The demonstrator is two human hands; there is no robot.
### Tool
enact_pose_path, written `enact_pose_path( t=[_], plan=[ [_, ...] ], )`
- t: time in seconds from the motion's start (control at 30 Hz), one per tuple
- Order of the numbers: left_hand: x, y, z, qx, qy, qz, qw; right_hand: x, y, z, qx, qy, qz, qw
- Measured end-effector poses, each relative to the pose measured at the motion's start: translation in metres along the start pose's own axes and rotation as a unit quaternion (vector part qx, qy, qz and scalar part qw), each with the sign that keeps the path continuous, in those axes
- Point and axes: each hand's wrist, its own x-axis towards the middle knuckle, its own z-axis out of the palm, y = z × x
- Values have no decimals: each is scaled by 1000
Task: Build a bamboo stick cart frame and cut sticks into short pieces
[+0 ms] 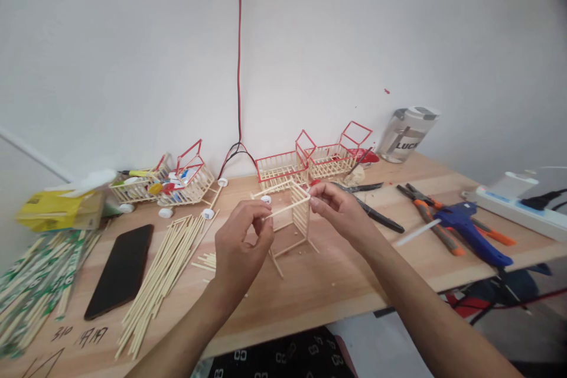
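Note:
My left hand (241,242) and my right hand (339,212) are raised over the wooden table (336,283), each pinching one end of a thin bamboo stick (287,208). The stick lies across the top of a small unpainted stick frame (296,218) that stands on the table between my hands. Both hands have their fingers closed on the stick. A heap of loose bamboo sticks (163,271) lies just left of my left hand.
A black phone (120,269) lies at the left near wrapped chopsticks (31,289). Red-trimmed stick baskets (310,162) and stick carts (163,183) stand by the wall. A blue glue gun (469,227), pliers (425,207), a power strip (518,204) and a plastic jar (407,133) are at the right.

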Motion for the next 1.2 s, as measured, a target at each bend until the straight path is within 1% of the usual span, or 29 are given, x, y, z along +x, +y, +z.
enact_pose_path(
  t=[0.43, 0.73, 1.07, 1.2],
  plan=[
    [1, 5, 0, -10, -14, -14, 1000, -2, -4, -2, 21, -5, 19, 1000],
    [1, 8, 0, 2, -18, -17, 1000, -5, -7, -3, 4, 3, 19, 1000],
    [1, 7, 0, 20, -31, -22, 999, -4, -1, -3, 17, 8, 19, 1000],
    [0, 7, -1, 22, -33, -18, 999, -5, 2, -7, -10, 4, 9, 1000]
  ],
)
